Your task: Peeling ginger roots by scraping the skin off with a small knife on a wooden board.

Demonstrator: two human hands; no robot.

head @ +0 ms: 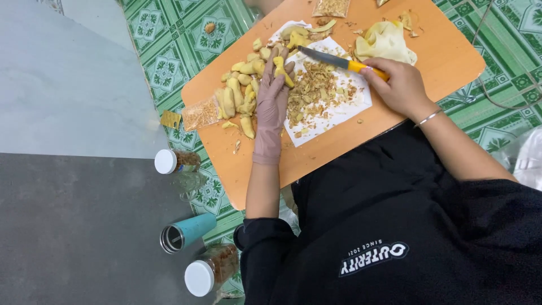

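Observation:
My left hand (271,104), in a pinkish-grey glove, reaches over the orange wooden board (429,56) and holds a peeled yellow ginger piece (279,68) between its fingers. My bare right hand (398,85), with a thin bracelet on the wrist, grips a yellow-handled knife (339,61). The blade points left toward the ginger piece. Below both lies a white paper sheet (355,104) covered with brown peelings (313,90). A pile of peeled ginger pieces (237,96) sits just left of my left hand.
A crumpled pale yellow glove (385,42) lies at the board's far side, and a small clear bag of brown bits (200,113) at its left edge. On the green patterned mat (169,51) stand two white-lidded jars (172,161) (210,272) and a teal tumbler (186,231).

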